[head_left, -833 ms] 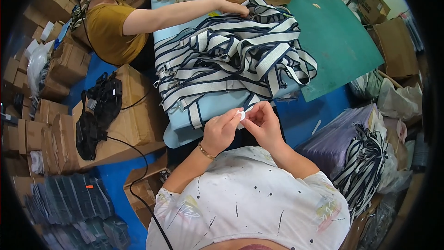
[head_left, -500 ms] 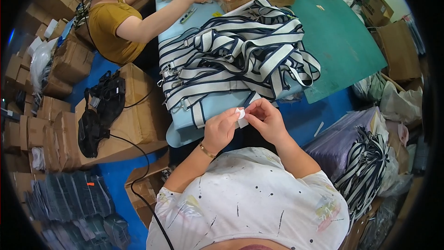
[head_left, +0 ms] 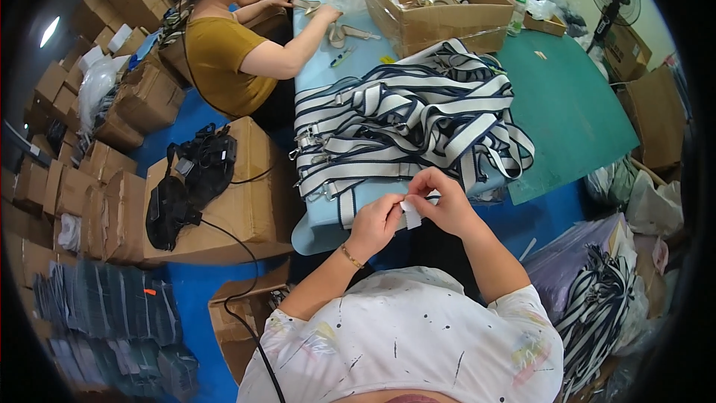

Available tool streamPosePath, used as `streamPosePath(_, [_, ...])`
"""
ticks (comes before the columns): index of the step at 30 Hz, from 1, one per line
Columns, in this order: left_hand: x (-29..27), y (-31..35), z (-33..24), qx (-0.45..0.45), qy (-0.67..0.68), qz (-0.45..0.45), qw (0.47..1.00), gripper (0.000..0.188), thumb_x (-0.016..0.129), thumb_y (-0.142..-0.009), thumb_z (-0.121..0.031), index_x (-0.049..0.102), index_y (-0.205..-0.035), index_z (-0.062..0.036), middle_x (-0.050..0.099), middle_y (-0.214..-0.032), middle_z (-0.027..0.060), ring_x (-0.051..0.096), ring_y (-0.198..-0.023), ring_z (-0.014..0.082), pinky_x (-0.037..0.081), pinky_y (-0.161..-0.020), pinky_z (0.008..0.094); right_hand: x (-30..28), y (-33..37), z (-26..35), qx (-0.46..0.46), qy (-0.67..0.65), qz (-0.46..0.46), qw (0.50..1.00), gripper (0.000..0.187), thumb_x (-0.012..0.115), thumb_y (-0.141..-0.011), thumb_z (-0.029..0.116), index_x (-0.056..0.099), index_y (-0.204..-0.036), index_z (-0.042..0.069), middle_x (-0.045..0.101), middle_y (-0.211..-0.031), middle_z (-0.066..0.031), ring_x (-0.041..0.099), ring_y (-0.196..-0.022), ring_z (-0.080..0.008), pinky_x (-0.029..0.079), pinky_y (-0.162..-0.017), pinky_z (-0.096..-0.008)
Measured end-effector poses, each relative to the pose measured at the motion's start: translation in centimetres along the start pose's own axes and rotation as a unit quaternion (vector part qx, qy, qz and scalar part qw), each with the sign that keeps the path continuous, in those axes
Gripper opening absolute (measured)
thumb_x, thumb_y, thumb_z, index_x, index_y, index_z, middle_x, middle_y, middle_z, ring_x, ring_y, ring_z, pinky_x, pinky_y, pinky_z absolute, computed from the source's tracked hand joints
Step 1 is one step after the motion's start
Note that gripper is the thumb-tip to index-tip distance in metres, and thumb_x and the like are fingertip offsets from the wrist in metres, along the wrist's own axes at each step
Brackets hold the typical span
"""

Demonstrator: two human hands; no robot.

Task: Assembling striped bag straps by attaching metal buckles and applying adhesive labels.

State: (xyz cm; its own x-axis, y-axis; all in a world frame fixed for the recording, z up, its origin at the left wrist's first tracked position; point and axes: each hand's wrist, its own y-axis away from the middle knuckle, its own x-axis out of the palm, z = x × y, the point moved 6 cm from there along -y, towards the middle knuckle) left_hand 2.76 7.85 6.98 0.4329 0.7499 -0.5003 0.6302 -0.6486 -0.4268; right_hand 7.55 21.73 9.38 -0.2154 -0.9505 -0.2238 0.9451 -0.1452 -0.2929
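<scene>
Since earlier, co-worker's hand (head_left: 326, 16) is shifting off the box (head_left: 447, 26); left hand (head_left: 374, 225) and right hand (head_left: 447, 207) are pinching a white piece (head_left: 411, 218), fingertips closed, near the straps (head_left: 414, 116); shirt print (head_left: 319, 348) is looking illegible.

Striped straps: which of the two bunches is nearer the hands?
The wide heap on the light-blue table, just beyond the right hand; the other bunch is lower right, by the purple stack.
</scene>
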Motion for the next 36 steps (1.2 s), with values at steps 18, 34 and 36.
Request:
streamPosePath(18, [1.1,-1.2,3.9,-0.189,0.379,0.112,0.899,0.023,0.057,-0.092,-0.012,0.061,-0.109,0.0021,0.059,-0.108,0.0056,0.054,-0.097,0.011,0.042,-0.085,0.0241,0.5,-3.9,-1.1,-0.003,-0.103,0.111,0.988,0.023,0.064,-0.081,-0.003,0.045,-0.089,0.006,0.058,-0.086,-0.0029,0.058,-0.085,-0.012,0.046,-0.08,-0.0266])
streamPosePath(34, [-0.2,-1.3,0.0,0.058,-0.115,-0.038,0.991,0.019,0.061,-0.083,-0.006,0.059,-0.101,-0.0002,0.059,-0.097,0.0145,0.06,-0.076,0.0318,0.05,-0.065,0.0367,0.6,-3.4,-4.4,0.018,-0.172,0.002,0.985,0.026,0.063,-0.086,0.001,0.038,-0.094,0.009,0.057,-0.088,-0.0033,0.052,-0.08,-0.0085,0.044,-0.07,-0.0224])
streamPosePath(36, [0.2,-0.9,-1.1,0.073,-0.19,-0.039,0.978,0.017,0.059,-0.083,-0.004,0.06,-0.099,0.0008,0.061,-0.092,0.0157,0.062,-0.081,0.0335,0.051,-0.07,0.0359,1.1,-3.1,-5.6,0.044,-0.222,-0.017,0.974,0.027,0.063,-0.086,0.002,0.038,-0.093,0.009,0.057,-0.089,-0.0036,0.053,-0.08,-0.0085,0.044,-0.069,-0.022])
